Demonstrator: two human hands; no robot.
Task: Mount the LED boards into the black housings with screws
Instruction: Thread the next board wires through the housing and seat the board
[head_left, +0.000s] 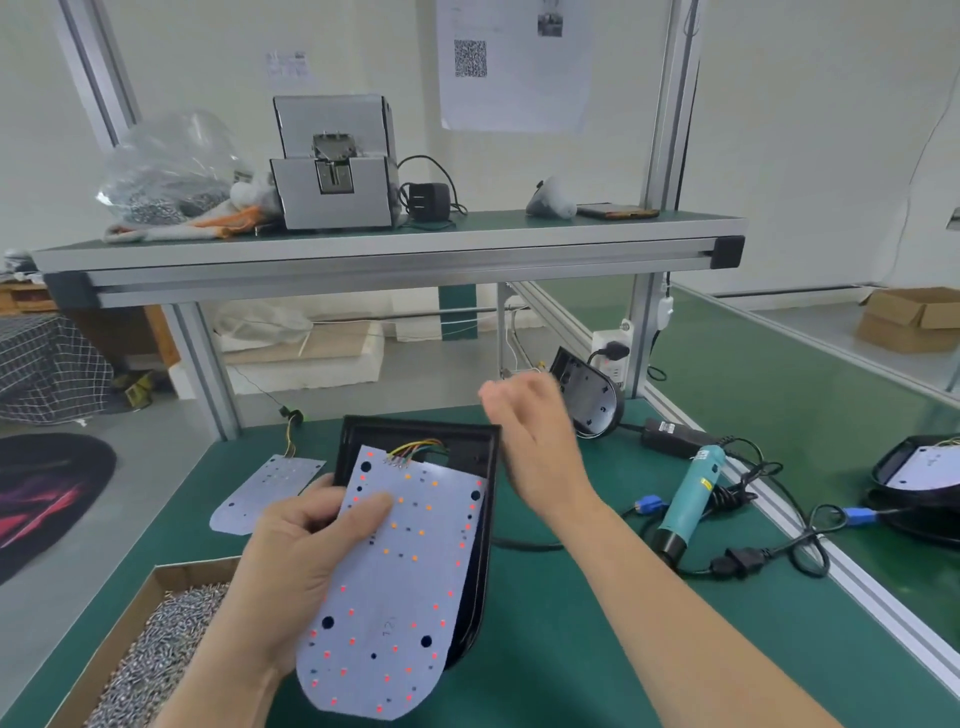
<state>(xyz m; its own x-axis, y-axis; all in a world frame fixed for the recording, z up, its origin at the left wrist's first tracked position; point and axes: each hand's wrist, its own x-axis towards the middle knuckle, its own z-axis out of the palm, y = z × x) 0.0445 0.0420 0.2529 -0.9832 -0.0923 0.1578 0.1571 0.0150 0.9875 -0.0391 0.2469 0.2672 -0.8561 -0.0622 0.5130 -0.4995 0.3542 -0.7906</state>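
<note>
My left hand (306, 566) grips a white LED board (400, 582) and the black housing (467, 447) under it, thumb pressed on the board's face. Coloured wires (415, 448) run from the board's top into the housing. The board sits askew, its rounded end hanging past the housing's near edge. My right hand (535, 441) hovers blurred above the housing's right side, fingers loosely extended, holding nothing. A second LED board (265, 493) lies flat on the green mat to the left. A teal electric screwdriver (688, 499) lies to the right.
A cardboard box of screws (156, 660) sits at the near left. Another black housing (589, 395) leans against the frame post behind my right hand. A third housing with a board (919, 478) lies at the far right. Black cables (753, 556) and a power brick (670, 439) cross the mat.
</note>
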